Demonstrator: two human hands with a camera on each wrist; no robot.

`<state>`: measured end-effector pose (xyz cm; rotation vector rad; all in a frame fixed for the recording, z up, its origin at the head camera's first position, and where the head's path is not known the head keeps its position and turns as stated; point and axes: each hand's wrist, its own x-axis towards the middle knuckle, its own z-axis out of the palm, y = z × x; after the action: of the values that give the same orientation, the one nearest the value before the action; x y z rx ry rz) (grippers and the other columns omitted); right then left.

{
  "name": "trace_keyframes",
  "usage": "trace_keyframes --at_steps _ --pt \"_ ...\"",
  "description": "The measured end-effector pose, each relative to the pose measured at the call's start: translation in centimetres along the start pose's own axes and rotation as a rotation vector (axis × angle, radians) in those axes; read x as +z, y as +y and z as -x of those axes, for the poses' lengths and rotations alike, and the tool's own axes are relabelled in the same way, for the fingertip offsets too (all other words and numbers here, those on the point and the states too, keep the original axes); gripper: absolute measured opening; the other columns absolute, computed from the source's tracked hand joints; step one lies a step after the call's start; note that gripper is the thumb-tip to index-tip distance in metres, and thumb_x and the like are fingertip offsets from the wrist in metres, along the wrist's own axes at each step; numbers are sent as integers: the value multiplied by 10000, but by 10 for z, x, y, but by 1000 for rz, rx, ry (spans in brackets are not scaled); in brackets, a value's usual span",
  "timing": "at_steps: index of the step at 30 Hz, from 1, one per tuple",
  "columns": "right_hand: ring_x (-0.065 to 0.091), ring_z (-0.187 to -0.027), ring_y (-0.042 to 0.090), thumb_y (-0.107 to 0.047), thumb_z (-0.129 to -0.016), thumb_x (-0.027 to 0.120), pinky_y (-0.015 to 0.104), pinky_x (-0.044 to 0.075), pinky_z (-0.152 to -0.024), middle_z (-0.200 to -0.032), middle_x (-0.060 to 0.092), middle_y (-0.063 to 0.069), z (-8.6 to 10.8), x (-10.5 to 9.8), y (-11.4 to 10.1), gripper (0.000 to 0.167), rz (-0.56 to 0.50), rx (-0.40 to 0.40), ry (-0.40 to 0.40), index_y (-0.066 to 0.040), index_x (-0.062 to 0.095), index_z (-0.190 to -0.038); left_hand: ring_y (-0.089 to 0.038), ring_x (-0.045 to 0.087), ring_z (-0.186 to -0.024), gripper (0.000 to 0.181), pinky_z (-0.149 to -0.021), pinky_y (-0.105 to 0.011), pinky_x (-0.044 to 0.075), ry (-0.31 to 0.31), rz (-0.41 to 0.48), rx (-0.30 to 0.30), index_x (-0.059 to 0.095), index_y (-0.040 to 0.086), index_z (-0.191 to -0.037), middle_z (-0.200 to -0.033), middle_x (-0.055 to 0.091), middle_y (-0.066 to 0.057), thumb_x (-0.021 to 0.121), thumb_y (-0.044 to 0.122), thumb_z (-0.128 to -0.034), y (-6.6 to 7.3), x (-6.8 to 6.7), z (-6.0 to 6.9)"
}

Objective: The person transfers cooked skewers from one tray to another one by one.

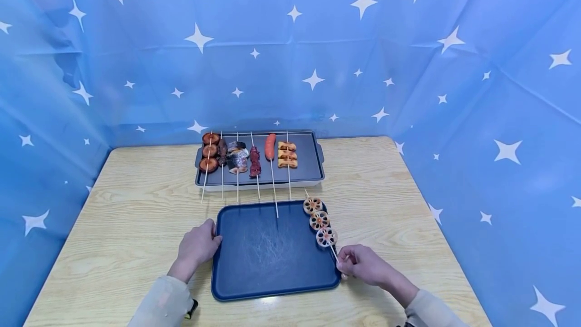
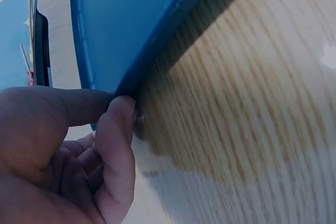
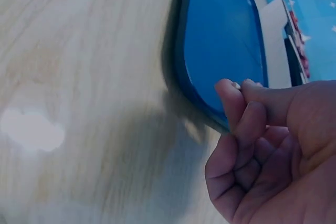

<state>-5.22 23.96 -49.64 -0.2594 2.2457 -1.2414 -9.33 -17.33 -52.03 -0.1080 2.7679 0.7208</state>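
Pinching the tray edge: the left hand had its thumb and finger clamped on the left side of the blue tray; the left wrist view showed the fingertips meeting at the rim, a detail too small to read from the head.
Lotus skewer: three pale, holed slices on a stick slanted along the tray's right side — whether they touched it or hung just above, I could not tell. Only the head view showed these slices.
Stick end: the right hand had thumb and fingers together on it, near the tray's right edge; the right wrist view caught a small pale tip between them, and the other fingers curled beneath.
Black grill tray: beyond the blue one, this tray bore six more skewers, told apart only from the head — mushroom, dark meat, silvery-skinned pieces, red meat, sausage, yellow blocks.
Sausage stick: it crossed the blue tray's far rim in the head view.
Wood-grain table: both trays stood on this surface.
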Motion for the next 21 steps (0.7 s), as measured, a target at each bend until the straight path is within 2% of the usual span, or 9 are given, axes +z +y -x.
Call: trace_keyframes --at_steps 5,12,15,21 --pt "431 -512 19 -105 -895 648 185 331 -477 -618 521 -49 -2 9 0 117 4 20 27 -1 612 -856 -178 469 -530 216 -489 -291 324 -3 -3 1 472 112 -809 -631 505 -19 630 212 -917 -1 1 0" --pt "461 -455 30 -131 -816 690 211 351 -456 -556 561 -77 -11 22 -6 99 229 33 143 -112 600 -779 -178 471 -532 209 -490 -291 326 1 -8 2 480 110 -813 -635 513 -20 633 209 -915 -1 1 0" --pt "489 -434 47 -135 -828 654 224 351 -451 -519 593 -82 -14 28 -9 130 329 32 178 -150 575 -725 -176 471 -529 207 -489 -291 326 -1 -8 4 480 110 -814 -633 514 -18 631 209 -916 -1 1 0" --pt "458 -436 62 -157 -845 625 241 325 -445 -482 575 -132 -19 35 -13 222 450 42 234 -200 556 -639 -176 469 -527 204 -488 -292 326 -6 -4 0 480 109 -822 -633 511 -20 629 208 -919 -1 1 -1"
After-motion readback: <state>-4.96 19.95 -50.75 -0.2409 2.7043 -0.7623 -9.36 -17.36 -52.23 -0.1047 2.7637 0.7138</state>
